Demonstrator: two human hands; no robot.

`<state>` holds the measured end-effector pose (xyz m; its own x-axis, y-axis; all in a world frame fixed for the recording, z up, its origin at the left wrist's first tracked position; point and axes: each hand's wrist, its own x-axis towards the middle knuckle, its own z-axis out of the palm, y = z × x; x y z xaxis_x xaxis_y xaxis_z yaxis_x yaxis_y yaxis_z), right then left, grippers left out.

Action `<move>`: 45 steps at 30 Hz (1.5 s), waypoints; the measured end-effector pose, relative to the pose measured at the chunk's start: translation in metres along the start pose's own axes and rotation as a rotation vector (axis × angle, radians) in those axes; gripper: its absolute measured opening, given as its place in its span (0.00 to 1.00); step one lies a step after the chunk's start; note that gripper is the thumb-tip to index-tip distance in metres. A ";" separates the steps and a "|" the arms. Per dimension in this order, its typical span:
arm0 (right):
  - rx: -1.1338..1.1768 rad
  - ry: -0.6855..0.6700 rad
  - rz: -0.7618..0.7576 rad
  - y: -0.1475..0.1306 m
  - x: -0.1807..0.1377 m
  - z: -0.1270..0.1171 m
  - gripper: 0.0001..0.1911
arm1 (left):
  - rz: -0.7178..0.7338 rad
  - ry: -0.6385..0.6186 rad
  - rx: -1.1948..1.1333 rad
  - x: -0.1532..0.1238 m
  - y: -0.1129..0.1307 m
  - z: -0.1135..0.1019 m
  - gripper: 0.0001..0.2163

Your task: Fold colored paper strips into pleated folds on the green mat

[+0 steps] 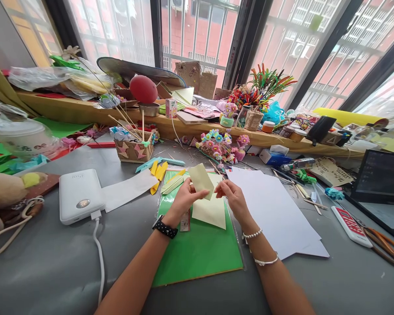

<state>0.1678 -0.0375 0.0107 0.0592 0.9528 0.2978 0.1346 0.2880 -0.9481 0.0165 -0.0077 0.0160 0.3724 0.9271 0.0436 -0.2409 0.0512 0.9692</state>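
Note:
My left hand (184, 197) pinches a pale yellow-green piece of paper (202, 178) between thumb and fingers, raised above the mat. Just right of that paper is my right hand (232, 196), its fingers curled and drawn together. What lies between the right fingertips, if anything, is too small to make out. Below both hands, a larger pale yellow-green sheet (210, 213) rests on a green sheet (197, 258) in a clear sleeve. A small printed ruler-like strip (185, 222) lies partly under my left hand. Folded pale green paper strips (172, 185) are at the upper left of the mat.
White paper sheets (272, 214) lie to the right, a white power bank (81, 196) with a cable to the left. Yellow folded papers (159, 174) and a decorated basket (134, 151) stand beyond. At right are a calculator (351, 225), scissors (385, 245) and a laptop (381, 179).

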 end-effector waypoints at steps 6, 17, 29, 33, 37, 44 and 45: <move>-0.132 -0.053 -0.007 0.005 0.000 0.002 0.11 | -0.014 -0.016 0.054 0.002 -0.004 -0.002 0.23; -0.102 0.092 0.014 0.003 -0.004 0.007 0.12 | -0.084 -0.035 0.038 0.001 -0.001 0.004 0.26; -0.027 -0.049 0.111 -0.002 0.001 -0.002 0.10 | -0.067 0.000 -0.003 0.001 -0.002 -0.001 0.25; -0.039 -0.090 0.128 -0.003 0.001 -0.003 0.09 | -0.049 -0.033 0.047 0.003 -0.003 -0.003 0.25; -0.071 -0.169 0.131 -0.007 0.001 -0.004 0.10 | -0.059 -0.047 0.082 0.002 -0.002 -0.004 0.26; -0.125 -0.201 0.115 -0.006 0.002 -0.010 0.09 | -0.108 -0.047 0.080 0.000 0.003 -0.002 0.25; -0.133 -0.195 0.111 -0.005 0.002 -0.010 0.09 | -0.112 -0.056 0.077 0.000 0.003 -0.002 0.25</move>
<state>0.1776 -0.0381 0.0169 -0.1089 0.9822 0.1531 0.2675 0.1773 -0.9471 0.0138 -0.0070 0.0181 0.4430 0.8949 -0.0542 -0.1262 0.1221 0.9845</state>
